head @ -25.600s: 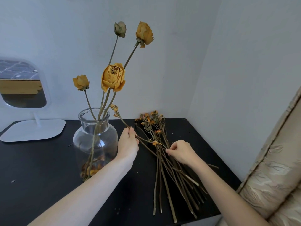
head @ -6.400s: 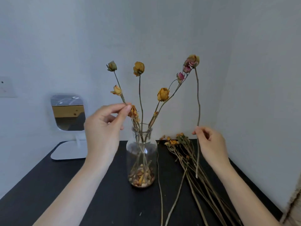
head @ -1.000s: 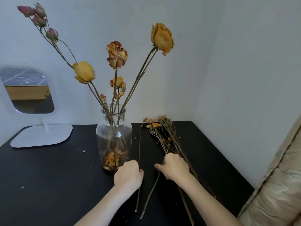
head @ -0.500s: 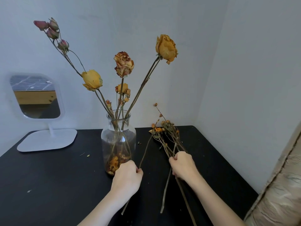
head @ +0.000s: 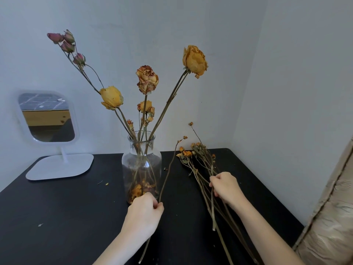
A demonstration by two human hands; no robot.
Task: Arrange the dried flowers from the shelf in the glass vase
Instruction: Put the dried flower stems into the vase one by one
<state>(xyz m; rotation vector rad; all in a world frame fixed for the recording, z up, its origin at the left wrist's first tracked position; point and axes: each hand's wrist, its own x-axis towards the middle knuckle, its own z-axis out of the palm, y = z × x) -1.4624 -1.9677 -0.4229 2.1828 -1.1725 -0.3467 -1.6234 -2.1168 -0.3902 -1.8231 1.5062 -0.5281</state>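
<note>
Stem point(head: 168, 173) raised above black table point(head: 57, 207) | mirror point(head: 47, 117) left | white walls point(head: 286, 92)

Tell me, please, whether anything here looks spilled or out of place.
Yes: a few dried bits lie scattered on the table left of the vase, and loose petals sit heaped in its bottom. Nothing else stands out.

a glass vase point(head: 141, 165) stands mid-table point(head: 57, 207) with dried flowers point(head: 147, 79) in it, a mirror point(head: 47, 117) to its left by the back wall. loose stems point(head: 196, 163) lie right of the vase. the left hand point(head: 143, 215), just before the vase, holds 1 stem point(head: 168, 173); the right hand point(head: 225, 186) grips another over the loose stems.
</note>
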